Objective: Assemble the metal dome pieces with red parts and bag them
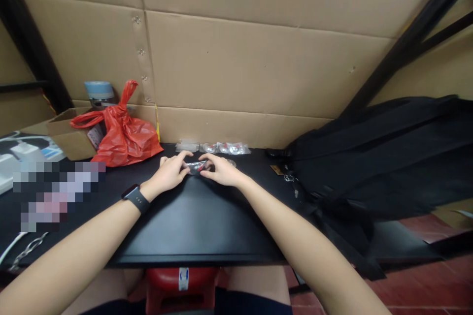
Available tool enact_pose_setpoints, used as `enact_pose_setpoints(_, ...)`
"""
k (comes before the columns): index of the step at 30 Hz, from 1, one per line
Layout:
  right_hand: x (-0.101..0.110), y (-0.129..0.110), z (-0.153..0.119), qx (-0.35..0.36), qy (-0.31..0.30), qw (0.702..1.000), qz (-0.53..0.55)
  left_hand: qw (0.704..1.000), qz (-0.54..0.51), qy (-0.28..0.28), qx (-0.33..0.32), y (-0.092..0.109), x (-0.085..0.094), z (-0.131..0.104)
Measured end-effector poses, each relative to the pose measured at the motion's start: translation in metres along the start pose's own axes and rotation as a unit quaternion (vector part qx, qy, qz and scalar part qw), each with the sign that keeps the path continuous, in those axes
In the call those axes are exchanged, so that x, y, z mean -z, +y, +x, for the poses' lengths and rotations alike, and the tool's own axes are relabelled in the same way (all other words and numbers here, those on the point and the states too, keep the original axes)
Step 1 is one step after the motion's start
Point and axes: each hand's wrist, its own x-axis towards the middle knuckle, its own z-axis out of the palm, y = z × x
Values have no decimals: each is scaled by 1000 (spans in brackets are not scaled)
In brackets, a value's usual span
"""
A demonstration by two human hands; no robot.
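Note:
Between my hands, just over the black tabletop, is a small clear plastic packet [195, 167] with something dark and red inside; its contents are too small to name. My left hand [172, 172], with a dark watch on the wrist, pinches the packet's left end between thumb and fingers. At the right end, my right hand [220, 170] grips it the same way. Behind the hands, a row of similar clear packets with round, shiny items [232, 148] lies along the cardboard wall. A stack of flat clear plastic bags [187, 145] lies at the row's left.
A tied red plastic bag [127, 138] stands left, before a cardboard box [74, 133] and a blue-lidded bottle [99, 91]. White power strips [22, 157] and a chain [29, 251] lie further left. A black backpack [391, 157] fills the right side, with keys [290, 178] beside it.

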Motion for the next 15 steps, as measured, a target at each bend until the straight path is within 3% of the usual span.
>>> enact_pose_setpoints(4,-1,10,3,-18,16,998,51,999,-44,4,24,1,-1,0)
enact_pose_setpoints(9,-2,15,7,-32,37,986,162,994,-84,53,39,2,2,0)
enact_pose_setpoints(15,7,18,9,-27,108,965,240,991,-91,82,52,9,10,1)
